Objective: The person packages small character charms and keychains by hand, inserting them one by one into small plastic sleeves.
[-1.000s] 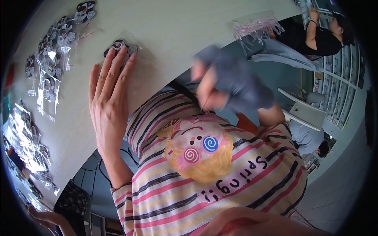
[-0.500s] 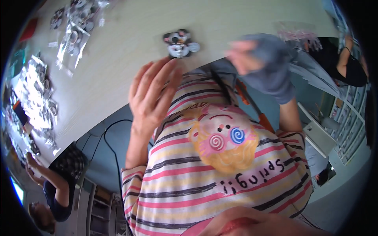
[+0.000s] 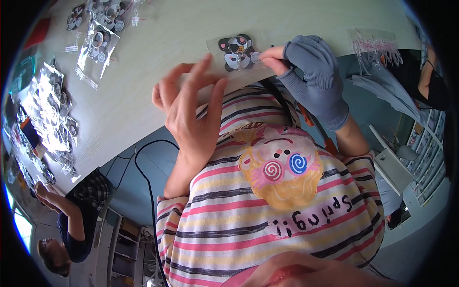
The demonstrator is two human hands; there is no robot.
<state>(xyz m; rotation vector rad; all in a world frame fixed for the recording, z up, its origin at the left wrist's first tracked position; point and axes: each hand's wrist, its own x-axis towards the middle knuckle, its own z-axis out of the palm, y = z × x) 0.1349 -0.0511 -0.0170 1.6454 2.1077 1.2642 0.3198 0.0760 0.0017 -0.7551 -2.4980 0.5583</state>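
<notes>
A small bagged sticker piece (image 3: 236, 52) lies on the counter (image 3: 158, 52) near its front edge, between the two hands. Left hand (image 3: 193, 117) sits left of it, over the edge; right hand (image 3: 311, 76) is right of it, its fingers (image 3: 272, 53) apparently touching it. More bagged pieces (image 3: 98, 40) lie far left, another packet (image 3: 375, 45) far right.

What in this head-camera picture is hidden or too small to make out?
- Small round piece pinched by the grey-gloved right hand: too small to identify.
- Black-and-white cartoon sticker sheet: near edge covered by bare left hand fingertips.
- Clear packets far left: glare, fisheye rim blur contents.
</notes>
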